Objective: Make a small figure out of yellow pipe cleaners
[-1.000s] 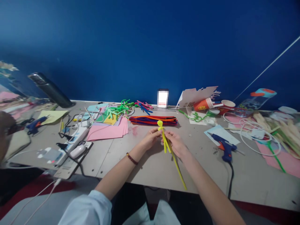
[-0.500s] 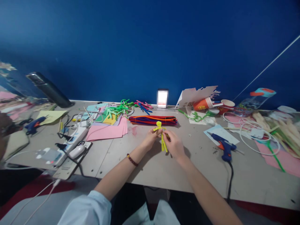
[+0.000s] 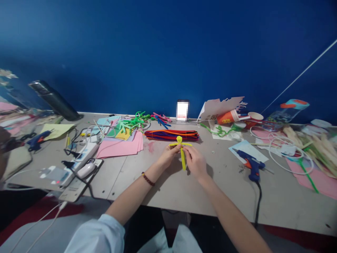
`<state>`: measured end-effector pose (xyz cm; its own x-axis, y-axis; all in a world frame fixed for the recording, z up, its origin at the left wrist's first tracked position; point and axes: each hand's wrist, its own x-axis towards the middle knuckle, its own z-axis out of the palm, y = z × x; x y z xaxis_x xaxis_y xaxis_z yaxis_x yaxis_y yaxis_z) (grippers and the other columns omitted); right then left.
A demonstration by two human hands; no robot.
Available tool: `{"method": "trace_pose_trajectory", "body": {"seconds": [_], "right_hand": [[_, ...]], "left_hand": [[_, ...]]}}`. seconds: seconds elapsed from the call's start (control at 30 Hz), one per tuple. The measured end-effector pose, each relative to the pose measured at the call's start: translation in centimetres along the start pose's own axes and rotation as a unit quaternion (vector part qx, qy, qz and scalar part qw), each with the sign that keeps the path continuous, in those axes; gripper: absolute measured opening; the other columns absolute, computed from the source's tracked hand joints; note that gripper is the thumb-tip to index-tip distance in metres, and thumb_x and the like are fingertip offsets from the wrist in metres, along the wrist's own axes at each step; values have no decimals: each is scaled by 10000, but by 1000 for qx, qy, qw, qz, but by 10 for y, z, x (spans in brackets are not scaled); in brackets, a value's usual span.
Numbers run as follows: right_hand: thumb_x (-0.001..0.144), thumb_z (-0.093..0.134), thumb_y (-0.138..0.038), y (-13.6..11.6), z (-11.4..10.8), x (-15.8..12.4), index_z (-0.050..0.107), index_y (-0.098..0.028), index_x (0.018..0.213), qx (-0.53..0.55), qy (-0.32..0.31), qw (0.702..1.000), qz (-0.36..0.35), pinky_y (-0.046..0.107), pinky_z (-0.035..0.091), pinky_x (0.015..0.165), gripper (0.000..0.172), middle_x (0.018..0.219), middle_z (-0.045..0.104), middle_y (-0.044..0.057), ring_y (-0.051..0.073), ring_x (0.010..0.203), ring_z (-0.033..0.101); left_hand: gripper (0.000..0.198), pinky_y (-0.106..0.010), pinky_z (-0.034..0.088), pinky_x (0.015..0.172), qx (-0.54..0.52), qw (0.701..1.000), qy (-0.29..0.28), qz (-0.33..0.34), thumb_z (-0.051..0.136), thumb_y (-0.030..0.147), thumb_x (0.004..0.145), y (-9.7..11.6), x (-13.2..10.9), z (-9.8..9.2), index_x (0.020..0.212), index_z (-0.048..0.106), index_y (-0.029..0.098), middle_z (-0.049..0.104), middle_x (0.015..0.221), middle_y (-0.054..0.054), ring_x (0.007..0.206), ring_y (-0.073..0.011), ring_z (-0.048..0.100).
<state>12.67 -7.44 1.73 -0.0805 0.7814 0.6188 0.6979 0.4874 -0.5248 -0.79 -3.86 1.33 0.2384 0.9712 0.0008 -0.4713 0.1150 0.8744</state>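
A yellow pipe-cleaner figure (image 3: 183,160) with a looped head, two outstretched arms and long legs is held upright between both hands, above the table. My left hand (image 3: 170,155) pinches it just below the head, from the left. From the right, my right hand (image 3: 195,160) has its fingers closed on the body near the top of the legs. Behind the figure lies a long bundle of red, orange and purple pipe cleaners (image 3: 171,135).
Right of my hands lies a blue glue gun (image 3: 251,164) with a black cable. Pink paper (image 3: 118,147), green pipe cleaners (image 3: 134,122) and a power strip (image 3: 84,158) are on the left. A phone (image 3: 182,110) stands by the wall; paper cups (image 3: 228,116) lie back right.
The figure's arms now stretch out sideways, more visible above my fingers. Its legs have come together and hang closer to each other. Both hands have barely moved.
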Motion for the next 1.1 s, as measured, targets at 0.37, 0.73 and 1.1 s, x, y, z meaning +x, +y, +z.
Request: {"method": "trace_pose_trajectory", "body": {"seconds": [0.37, 0.73, 1.1], "right_hand": [[796, 560, -519, 0, 15, 2, 660, -213, 955, 412, -113, 860, 278, 298, 528, 553, 359, 789, 660, 30, 167, 631, 602], [671, 720, -476, -6, 25, -4, 685, -181, 838, 519, -49, 779, 347, 224, 397, 429, 340, 626, 588, -10, 105, 513, 482], [831, 543, -360, 3, 5, 3, 643, -182, 765, 206, 10, 966, 157, 289, 450, 664, 214, 725, 632, 25, 167, 680, 576]], "left_hand": [[313, -272, 461, 565, -85, 989, -23, -117, 780, 396, 621, 6, -7, 3, 764, 638, 156, 617, 652, -14, 552, -122, 557], [307, -285, 446, 452, -78, 985, -79, -132, 688, 418, 693, 8, -7, 4, 795, 603, 142, 595, 627, -27, 477, -153, 548], [166, -249, 442, 672, -31, 998, 6, -56, 665, 321, 718, 1, 1, 2, 762, 685, 163, 682, 812, -58, 748, -156, 602]]}}
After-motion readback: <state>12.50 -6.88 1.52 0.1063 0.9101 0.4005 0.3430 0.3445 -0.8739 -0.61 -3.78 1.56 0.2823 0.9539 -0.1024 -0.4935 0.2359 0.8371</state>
